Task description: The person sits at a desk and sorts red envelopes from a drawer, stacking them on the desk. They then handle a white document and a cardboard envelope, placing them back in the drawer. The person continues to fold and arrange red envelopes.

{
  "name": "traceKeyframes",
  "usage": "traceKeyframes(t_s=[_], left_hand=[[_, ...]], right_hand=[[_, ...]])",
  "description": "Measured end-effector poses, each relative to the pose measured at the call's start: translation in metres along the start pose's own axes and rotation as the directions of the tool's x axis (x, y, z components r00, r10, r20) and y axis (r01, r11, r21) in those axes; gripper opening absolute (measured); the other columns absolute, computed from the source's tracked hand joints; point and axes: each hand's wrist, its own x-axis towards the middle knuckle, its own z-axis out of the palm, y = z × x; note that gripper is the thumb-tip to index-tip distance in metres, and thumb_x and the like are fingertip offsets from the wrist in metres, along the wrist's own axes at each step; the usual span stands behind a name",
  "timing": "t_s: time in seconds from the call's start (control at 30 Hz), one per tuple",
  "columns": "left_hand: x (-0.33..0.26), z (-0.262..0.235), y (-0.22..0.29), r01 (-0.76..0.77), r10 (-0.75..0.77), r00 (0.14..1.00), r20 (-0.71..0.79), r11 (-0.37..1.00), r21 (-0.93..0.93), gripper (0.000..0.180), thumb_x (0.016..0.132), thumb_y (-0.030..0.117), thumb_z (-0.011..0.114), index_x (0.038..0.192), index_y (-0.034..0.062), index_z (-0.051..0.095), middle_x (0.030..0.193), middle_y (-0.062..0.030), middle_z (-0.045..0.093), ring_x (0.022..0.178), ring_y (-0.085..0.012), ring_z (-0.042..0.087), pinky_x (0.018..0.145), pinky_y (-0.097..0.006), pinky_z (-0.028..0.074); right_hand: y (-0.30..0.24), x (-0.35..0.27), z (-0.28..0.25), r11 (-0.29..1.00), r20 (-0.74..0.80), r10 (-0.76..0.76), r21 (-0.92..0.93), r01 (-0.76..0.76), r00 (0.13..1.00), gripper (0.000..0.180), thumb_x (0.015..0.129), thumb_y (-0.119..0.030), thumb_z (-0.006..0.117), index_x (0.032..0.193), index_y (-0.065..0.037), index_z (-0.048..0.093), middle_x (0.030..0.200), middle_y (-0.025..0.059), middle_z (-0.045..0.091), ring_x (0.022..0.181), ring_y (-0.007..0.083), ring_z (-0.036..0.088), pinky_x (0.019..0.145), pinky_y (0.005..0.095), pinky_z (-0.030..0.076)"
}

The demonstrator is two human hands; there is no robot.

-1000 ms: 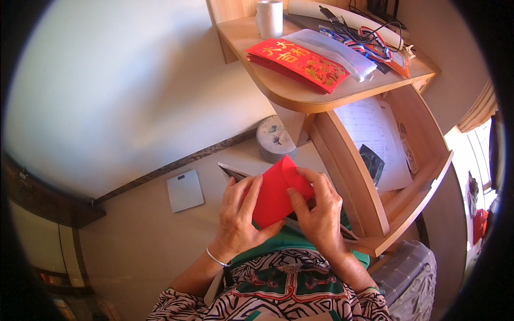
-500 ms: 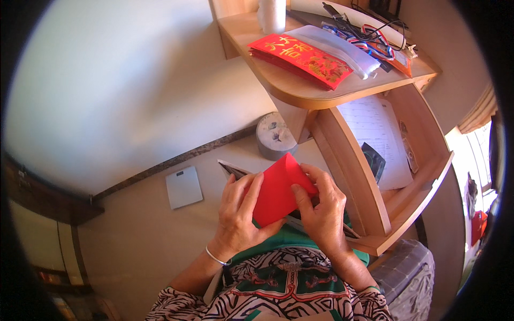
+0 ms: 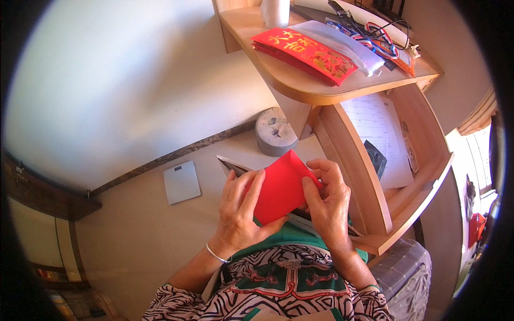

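Observation:
A plain red envelope (image 3: 279,187) is held between both hands above my lap. My left hand (image 3: 238,214) grips its left side, fingers over the face and thumb along the lower edge. The right-hand edge is pinched by my right hand (image 3: 327,200), thumb in front and fingers curled behind. Beneath the envelope lies a dark flat item with a pale edge (image 3: 227,162), mostly hidden by my hands. A stack of red envelopes with gold print (image 3: 302,53) rests on the wooden desk (image 3: 316,97) ahead.
An open wooden drawer (image 3: 358,171) holding papers (image 3: 369,120) and a dark pouch (image 3: 376,159) juts out at right. Cables, ribbons and a clear plastic pouch (image 3: 342,45) lie on the desk. A round grey stool (image 3: 274,134) and a white scale (image 3: 182,182) are on the floor.
My right thumb and fingers have shifted slightly right along the envelope's edge. Its upper right corner, bent over before, now lies flatter. My left hand keeps its hold.

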Motion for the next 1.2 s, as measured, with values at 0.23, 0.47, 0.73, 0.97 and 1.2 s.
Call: traceKeyframes(t_s=[0.23,0.47,0.73,0.97,1.2], left_hand=[[-0.0003,0.0014,0.0004,0.0,-0.001,1.0,-0.023,1.0,-0.021,0.092,0.059,0.03,0.087,0.135,-0.0026,0.047,0.123,-0.0202,0.053,0.112,-0.0373,0.055,0.105,-0.055,0.036],[-0.0014,0.0019,-0.0003,-0.005,0.004,1.0,-0.029,1.0,-0.021,0.092,0.06,0.03,0.087,0.135,-0.0029,0.047,0.123,-0.0202,0.053,0.112,-0.0371,0.055,0.106,-0.054,0.036],[-0.0022,0.002,-0.0008,-0.004,0.003,1.0,-0.026,1.0,-0.024,0.092,0.06,0.03,0.087,0.135,-0.0031,0.046,0.123,-0.0199,0.053,0.113,-0.0365,0.054,0.106,-0.054,0.036],[-0.0013,0.0015,-0.0003,-0.01,0.009,0.999,-0.032,1.0,-0.029,0.092,0.06,0.029,0.087,0.135,-0.0037,0.046,0.123,-0.0204,0.053,0.112,-0.0364,0.054,0.105,-0.052,0.037],[-0.0037,0.0023,-0.0016,0.02,-0.021,0.999,-0.026,0.999,-0.029,0.096,0.061,0.036,0.088,0.136,-0.0036,0.044,0.123,-0.0219,0.052,0.113,-0.0379,0.053,0.105,-0.053,0.037]], right_hand=[[0.0045,0.0008,0.0022,0.997,-0.034,-0.064,-0.051,0.063,0.997,0.015,0.089,-0.001,0.061,0.103,0.002,0.055,0.081,0.0119,0.068,0.069,0.008,0.061,0.057,0.0246,0.05],[0.0067,0.0012,0.0036,0.989,-0.044,-0.119,-0.097,0.114,0.992,0.016,0.089,-0.001,0.062,0.102,0.002,0.055,0.08,0.0142,0.068,0.068,0.0116,0.063,0.059,0.0268,0.05],[0.0058,0.0013,0.0028,0.981,-0.023,-0.133,-0.148,0.128,0.991,0.011,0.087,-0.001,0.064,0.096,0.001,0.058,0.078,0.0145,0.066,0.064,0.0151,0.064,0.056,0.0287,0.049],[0.0057,0.0009,0.0038,0.95,-0.015,-0.218,-0.232,0.208,0.976,0.01,0.087,-0.001,0.064,0.095,0.002,0.059,0.079,0.0156,0.066,0.062,0.0202,0.065,0.055,0.0294,0.05],[0.003,-0.0038,-0.0012,0.994,0.018,0.026,0.106,-0.028,1.0,0.02,0.088,-0.004,0.065,0.107,0.003,0.059,0.082,0.015,0.068,0.069,0.0139,0.066,0.061,0.0281,0.052]])
